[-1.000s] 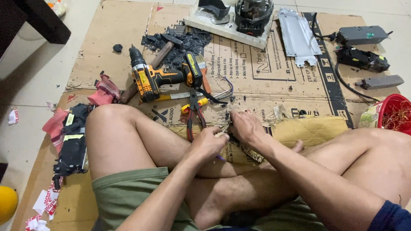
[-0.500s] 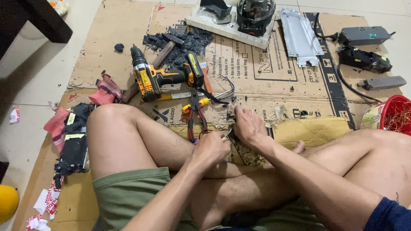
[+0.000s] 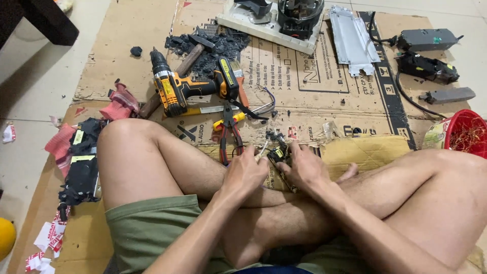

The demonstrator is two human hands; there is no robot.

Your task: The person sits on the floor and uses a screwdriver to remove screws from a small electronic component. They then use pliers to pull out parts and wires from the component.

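Observation:
I sit cross-legged on flattened cardboard point(image 3: 127, 50). My right hand point(image 3: 304, 165) grips a small black part point(image 3: 278, 153) with yellow marks and pins it to the cardboard in front of my shins. My left hand point(image 3: 247, 170) is closed around a thin pale tool point(image 3: 262, 149) whose tip meets that part. Red-handled pliers point(image 3: 229, 133) lie just beyond my left hand. Further out rest a yellow and black cordless drill point(image 3: 190, 89) and a wooden-handled hammer point(image 3: 177, 71).
A pile of black broken pieces point(image 3: 218, 45) lies at the back, beside a white base carrying a motor point(image 3: 276, 18) and a grey metal plate point(image 3: 352, 40). Black power units with cables point(image 3: 426, 53) sit at the right, a red basket point(image 3: 466, 134) at the right edge, black and red scraps point(image 3: 78, 157) on the left.
Both hands stay on the small part with only slight shifts; the view has drifted a little. Nothing else has moved.

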